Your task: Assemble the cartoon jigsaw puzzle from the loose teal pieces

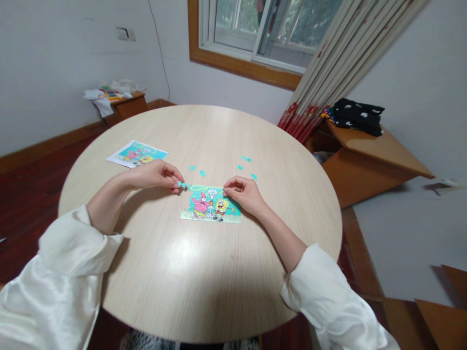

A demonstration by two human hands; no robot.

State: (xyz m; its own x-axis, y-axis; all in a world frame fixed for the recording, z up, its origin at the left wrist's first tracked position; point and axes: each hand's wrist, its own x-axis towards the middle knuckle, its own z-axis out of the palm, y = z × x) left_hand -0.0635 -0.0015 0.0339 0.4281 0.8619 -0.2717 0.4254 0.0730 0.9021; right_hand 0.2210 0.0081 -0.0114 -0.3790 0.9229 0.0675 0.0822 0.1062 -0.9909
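Note:
A small cartoon jigsaw puzzle (211, 206), mostly turquoise, lies flat near the middle of the round wooden table (204, 282). My left hand (155, 175) is pinched shut on a turquoise puzzle piece (181, 184) at the puzzle's top left corner. My right hand (243, 192) rests with curled fingers on the puzzle's top right edge; what its fingertips hold, if anything, is hidden. Several loose turquoise pieces (246, 159) lie scattered on the table just beyond the puzzle.
A printed reference picture (137, 153) lies on the table at the left. A low wooden stand with papers (120, 99) is by the far wall. At the right, a slanted wooden desk (368, 150) carries folded black cloth (359, 115), beside a striped curtain (339, 63).

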